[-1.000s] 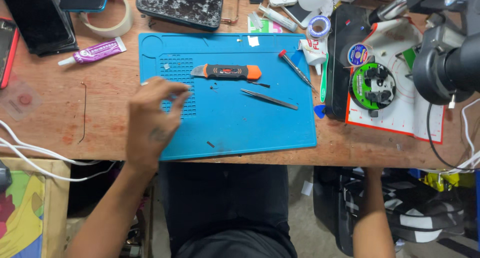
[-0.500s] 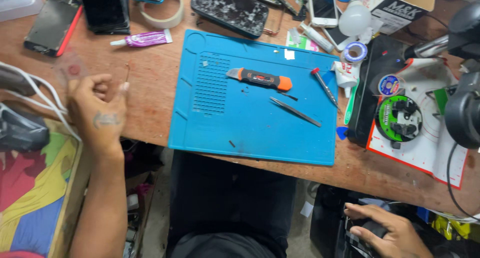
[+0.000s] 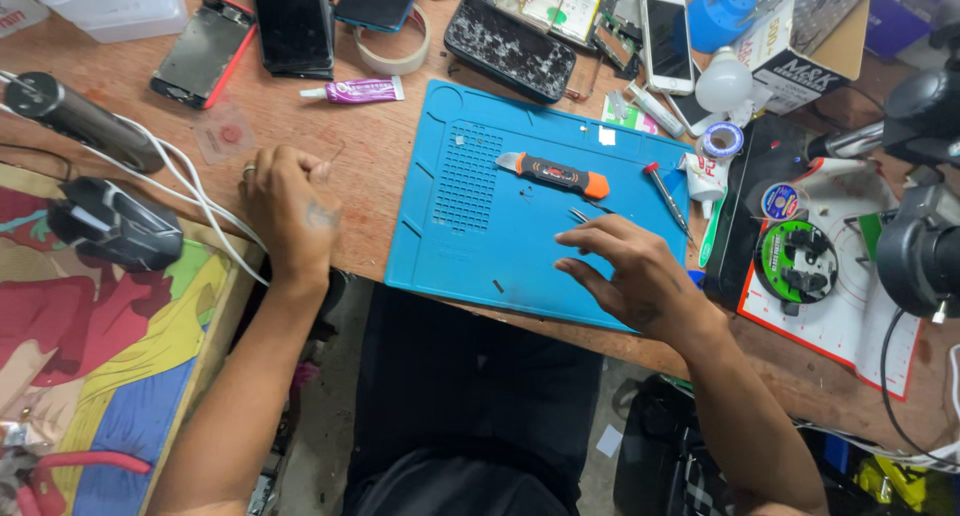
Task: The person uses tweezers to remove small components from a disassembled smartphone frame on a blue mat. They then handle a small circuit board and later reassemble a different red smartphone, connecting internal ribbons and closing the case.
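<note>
My left hand (image 3: 288,208) rests as a loose fist on the bare wooden bench left of the blue silicone work mat (image 3: 470,211), beside a small clear plastic piece with a red dot (image 3: 224,136). What the curled fingers hold, if anything, is hidden. My right hand (image 3: 628,272) hovers over the mat's right half with fingers spread, directly above the metal tweezers (image 3: 579,215), whose tips show at my fingertips. An orange-and-black pry tool (image 3: 553,174) lies just beyond, and a red-tipped screwdriver (image 3: 665,197) lies to its right.
Several phones and cracked screens (image 3: 508,47) lie along the bench's far edge, with a purple glue tube (image 3: 352,91) and tape roll (image 3: 395,46). White cables (image 3: 190,191) and a black tool (image 3: 115,226) sit at left. A microscope (image 3: 915,246) and solder reels (image 3: 798,261) stand at right.
The view has shifted left. My right hand has come up from below the bench to over the mat and tweezers. My left hand stays on the wood left of the mat.
</note>
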